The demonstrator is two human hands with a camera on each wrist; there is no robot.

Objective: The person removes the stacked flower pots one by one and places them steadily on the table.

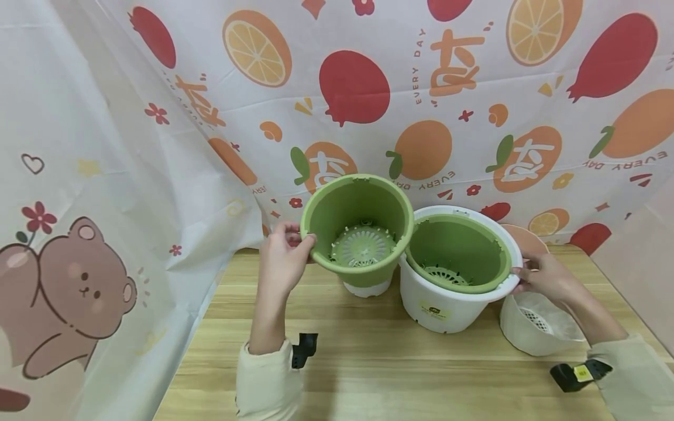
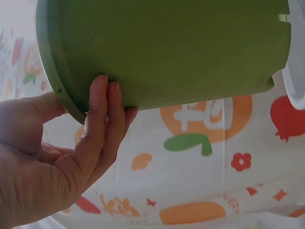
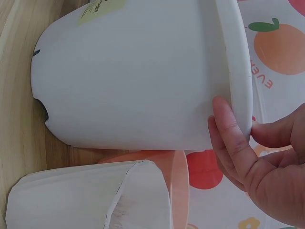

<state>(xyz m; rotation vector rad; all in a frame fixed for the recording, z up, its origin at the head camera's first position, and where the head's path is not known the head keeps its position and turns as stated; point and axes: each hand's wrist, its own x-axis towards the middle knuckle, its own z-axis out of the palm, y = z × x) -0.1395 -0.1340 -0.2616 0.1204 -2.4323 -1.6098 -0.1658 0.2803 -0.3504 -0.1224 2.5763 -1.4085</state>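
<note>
My left hand (image 1: 284, 254) pinches the rim of a green plastic flowerpot (image 1: 358, 204), thumb inside and fingers along the outer wall. That pot tilts its mouth toward me, showing a slotted bottom. Something white (image 1: 368, 289) shows beneath it; whether it is a separate thing I cannot tell. To the right, a white flowerpot (image 1: 434, 304) with a yellowish label has a second green flowerpot (image 1: 455, 240) nested in it. My right hand (image 1: 550, 278) grips the white pot's rim at its right side; in the right wrist view the fingers (image 3: 233, 136) lie against its outer wall.
Beside the white pot, a whitish pot (image 1: 532, 336) lies tipped, with a peach-coloured pot (image 1: 523, 234) behind it, partly hidden by my right hand. The wooden tabletop (image 1: 379, 374) meets a fruit-print cloth (image 1: 358, 134) at the back.
</note>
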